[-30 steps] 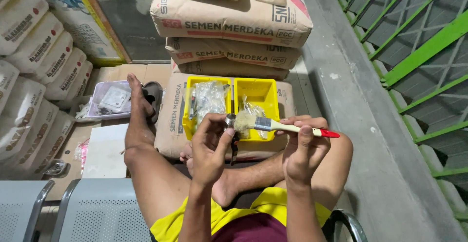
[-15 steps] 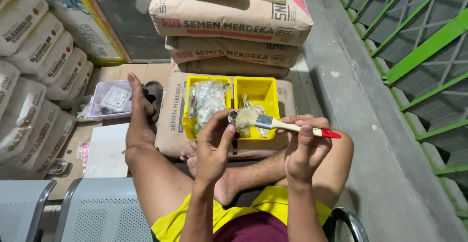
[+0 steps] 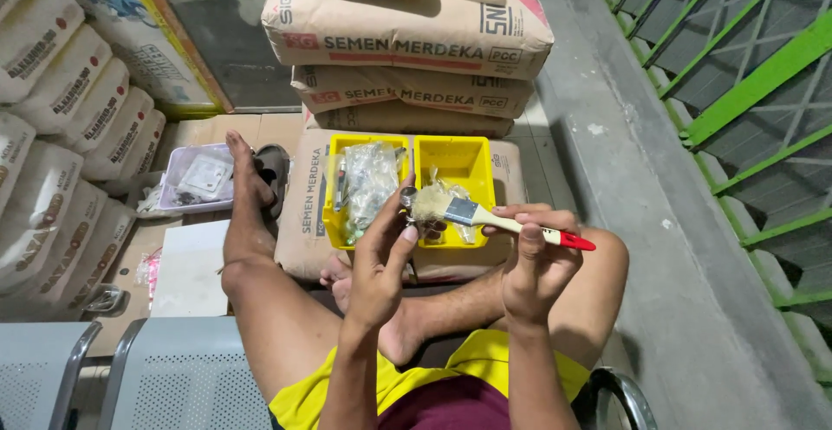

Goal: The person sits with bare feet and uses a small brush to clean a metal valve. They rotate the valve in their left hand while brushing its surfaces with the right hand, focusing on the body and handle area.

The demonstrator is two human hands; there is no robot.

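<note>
The right hand (image 3: 535, 261) is raised, fingers curled around a paintbrush (image 3: 485, 216) handle, bristles pointing left. The left hand (image 3: 384, 252), upright, pinches a small metal part (image 3: 407, 196) at the bristles, above the yellow tray (image 3: 451, 170) on cement bags (image 3: 407, 22).

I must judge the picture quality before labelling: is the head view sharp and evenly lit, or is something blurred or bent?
Head view: light is soft and even; the paintbrush and both hands are sharp; straight edges bow toward the frame borders, wide-lens distortion; the small metal part at the left hand's fingertips is too small to identify.
</note>
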